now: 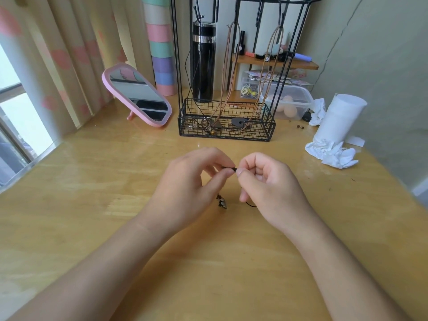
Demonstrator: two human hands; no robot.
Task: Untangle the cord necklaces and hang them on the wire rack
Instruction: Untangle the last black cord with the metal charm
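Wood table [92, 181] beside curtained window [20, 126]; wire rack [225, 133] at back.

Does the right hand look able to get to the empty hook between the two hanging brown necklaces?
Probably yes: nothing stands on the table between the right hand and the wire rack, and the empty hook faces it openly. That hand and the left hand both pinch the black cord, though.

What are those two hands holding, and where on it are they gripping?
The left hand and right hand both pinch a thin black cord necklace, at a short stretch between them; its beaded part dangles below.
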